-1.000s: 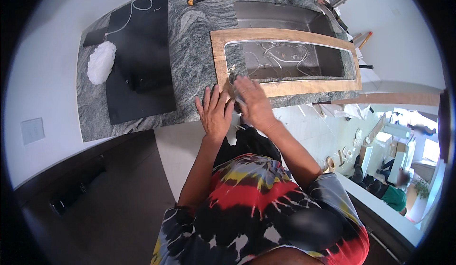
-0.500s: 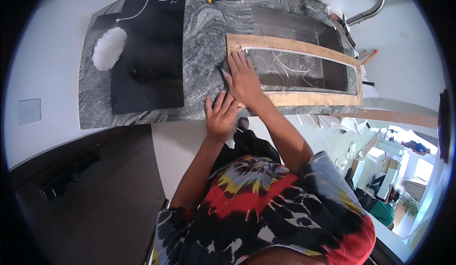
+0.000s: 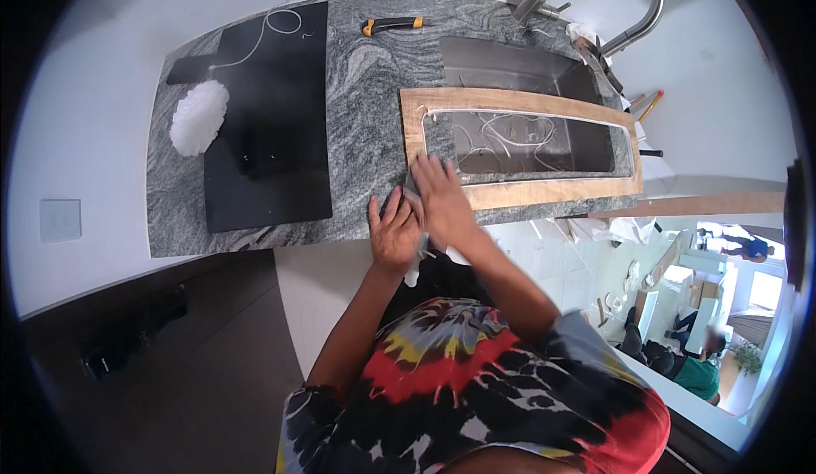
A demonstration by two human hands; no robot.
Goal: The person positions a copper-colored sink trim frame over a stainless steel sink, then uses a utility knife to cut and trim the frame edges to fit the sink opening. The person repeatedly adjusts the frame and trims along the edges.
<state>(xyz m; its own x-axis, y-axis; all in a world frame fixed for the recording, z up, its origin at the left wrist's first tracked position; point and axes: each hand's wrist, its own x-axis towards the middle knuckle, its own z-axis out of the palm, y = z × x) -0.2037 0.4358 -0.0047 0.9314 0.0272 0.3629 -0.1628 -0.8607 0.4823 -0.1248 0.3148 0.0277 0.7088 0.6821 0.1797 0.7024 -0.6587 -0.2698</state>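
A wooden frame point(image 3: 518, 99) with a white strip along its inner edge lies over the sink. My right hand point(image 3: 447, 206) is on the frame's near left corner, its fingers stretched out and slightly blurred. Close beside it, my left hand point(image 3: 395, 238) rests at the counter's front edge, fingers apart, palm down. A small grayish patch shows between the hands; I cannot make out what it is. Under my left hand, a pale strip-like piece point(image 3: 413, 273) hangs below the counter edge.
The gray stone counter point(image 3: 365, 134) carries a black cooktop point(image 3: 272, 185), a bunched white wad point(image 3: 200, 119) and a yellow-black utility knife point(image 3: 393, 24). White cord point(image 3: 518, 132) lies in the steel sink point(image 3: 574, 74). A curved faucet point(image 3: 656, 6) rises behind. People work in the room at right.
My right hand has slid toward me along the frame's left rail, from its far part to the near corner. The left hand stays at the counter edge. The view has tilted slightly.
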